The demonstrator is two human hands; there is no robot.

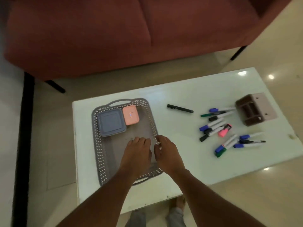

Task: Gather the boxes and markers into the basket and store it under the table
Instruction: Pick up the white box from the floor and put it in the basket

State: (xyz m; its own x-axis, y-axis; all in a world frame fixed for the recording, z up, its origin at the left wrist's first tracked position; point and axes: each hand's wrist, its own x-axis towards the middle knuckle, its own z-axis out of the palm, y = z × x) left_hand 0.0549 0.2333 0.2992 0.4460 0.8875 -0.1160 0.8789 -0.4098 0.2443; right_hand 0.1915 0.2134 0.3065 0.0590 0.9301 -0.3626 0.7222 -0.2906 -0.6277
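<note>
Left hand: fingers straight-ish, laid flat inside the grey perforated plastic basket, holding nothing. Right hand: just beside the left, at the basket's right wall, fingers bent. White flecks show between them; I can't tell whether that is the wall's lattice or something pinched, so that grip is unclear.

Just beyond my left fingertips, at the basket's far end: blue-grey square lidded box and, touching its right side, pink rectangular box. Both are already in. The basket's long axis runs away from me, tilted slightly, with handles at the near and far ends.

Key relation: everything not yet gathered lies to the right of my hands, so my right hand is the nearer one. The slim black marker lies alone, right of and beyond that hand, between the basket and the pile. Its long axis runs roughly left-right, its right end a bit nearer me. I can't tell which end is the cap.

Further right, well apart from the basket: loose pile of white-barrelled markers. Most lie on a diagonal, coloured caps pointing back toward my hand side and barrels running away to the right. A pink highlighter sits among them.

Beyond the pile: brown compartmented holder, tipped on its side. All of it sits on the glossy white table.

My judgement: boxes done, markers not started, and the next move is a rightward reach.
</note>
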